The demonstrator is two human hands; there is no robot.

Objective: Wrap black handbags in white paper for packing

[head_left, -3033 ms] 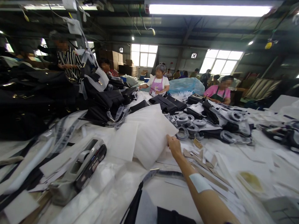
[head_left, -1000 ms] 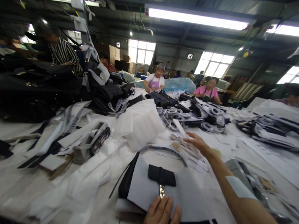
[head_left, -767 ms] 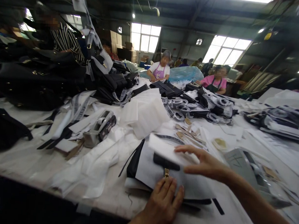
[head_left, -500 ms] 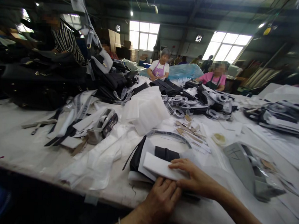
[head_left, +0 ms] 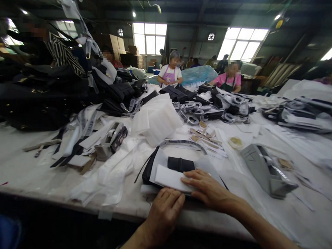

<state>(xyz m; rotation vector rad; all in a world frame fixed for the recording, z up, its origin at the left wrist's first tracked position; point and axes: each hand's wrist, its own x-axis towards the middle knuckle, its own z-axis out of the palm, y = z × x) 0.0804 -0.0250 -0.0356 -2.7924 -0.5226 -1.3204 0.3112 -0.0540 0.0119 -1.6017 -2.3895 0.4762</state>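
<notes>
A black handbag [head_left: 148,170] lies on the table before me, its arched handle [head_left: 181,142] wrapped in clear film. Thin white sheet covers part of its face, around a dark strap piece [head_left: 180,164]. On top, toward the near side, rests a folded white foam sheet [head_left: 167,177]. My right hand [head_left: 207,187] lies on the foam's right part with fingers stretched out and apart. My left hand [head_left: 166,209] is closed at the bag's near edge, knuckles up; its fingertips are hidden there.
Grey tape dispensers stand to the left [head_left: 110,142] and right [head_left: 268,171]. Stacked white foam sheets [head_left: 156,118] lie beyond the bag, with cardboard scraps [head_left: 205,135] beside them. Black bags [head_left: 40,100] are heaped at left. Several people work across the table.
The view has swung slightly right. Both hands stay at the near side of the bag; the foam sheet lies flatter on it, and more of the dark strap piece shows.
</notes>
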